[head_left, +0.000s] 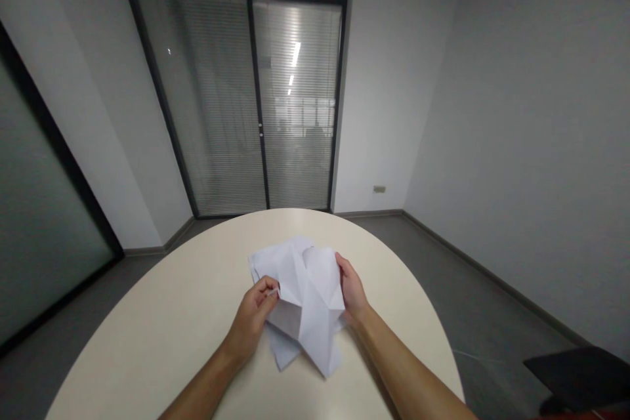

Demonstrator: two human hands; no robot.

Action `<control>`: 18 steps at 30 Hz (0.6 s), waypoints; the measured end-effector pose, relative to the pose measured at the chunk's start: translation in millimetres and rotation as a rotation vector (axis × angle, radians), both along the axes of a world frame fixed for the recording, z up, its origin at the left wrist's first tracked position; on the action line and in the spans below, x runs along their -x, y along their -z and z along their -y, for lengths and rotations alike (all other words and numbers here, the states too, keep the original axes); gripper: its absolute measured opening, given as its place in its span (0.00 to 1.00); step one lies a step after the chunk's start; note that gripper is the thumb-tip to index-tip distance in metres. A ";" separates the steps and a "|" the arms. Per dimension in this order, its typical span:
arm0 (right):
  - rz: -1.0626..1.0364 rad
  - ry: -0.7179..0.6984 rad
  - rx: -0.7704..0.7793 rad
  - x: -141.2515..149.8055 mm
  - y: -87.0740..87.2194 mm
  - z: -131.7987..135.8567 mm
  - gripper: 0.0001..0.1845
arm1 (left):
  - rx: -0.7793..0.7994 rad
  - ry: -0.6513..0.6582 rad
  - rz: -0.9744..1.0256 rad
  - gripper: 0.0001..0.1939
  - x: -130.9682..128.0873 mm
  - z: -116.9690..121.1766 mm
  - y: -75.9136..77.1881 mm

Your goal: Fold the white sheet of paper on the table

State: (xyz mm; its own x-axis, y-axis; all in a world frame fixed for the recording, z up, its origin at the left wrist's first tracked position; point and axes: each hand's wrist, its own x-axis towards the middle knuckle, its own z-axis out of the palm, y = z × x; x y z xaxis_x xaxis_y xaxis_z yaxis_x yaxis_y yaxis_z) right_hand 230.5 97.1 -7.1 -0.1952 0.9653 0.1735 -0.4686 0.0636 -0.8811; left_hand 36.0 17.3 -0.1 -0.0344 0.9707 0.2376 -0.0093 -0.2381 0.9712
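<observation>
A white sheet of paper (315, 295), creased and folded into uneven facets, is held between my two hands just over the round table. My left hand (253, 315) pinches its left edge between thumb and fingers. On the opposite side, my right hand (352, 289) grips the right edge, with most of its fingers hidden behind the paper. More white paper (284, 346) shows beneath and behind the held part; whether it is the same sheet or another, I cannot tell.
The cream round table (172, 315) spreads under my forearms. Beyond it stand a black-framed glass partition with blinds (216, 111) and grey-white walls with a wall socket (378, 189). A dark seat-like object (581, 374) is at the lower right.
</observation>
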 end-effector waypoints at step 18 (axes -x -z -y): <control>-0.295 -0.051 0.127 -2.2 -7.7 5.5 0.22 | 0.167 -0.050 0.681 0.20 1.8 -0.8 -2.3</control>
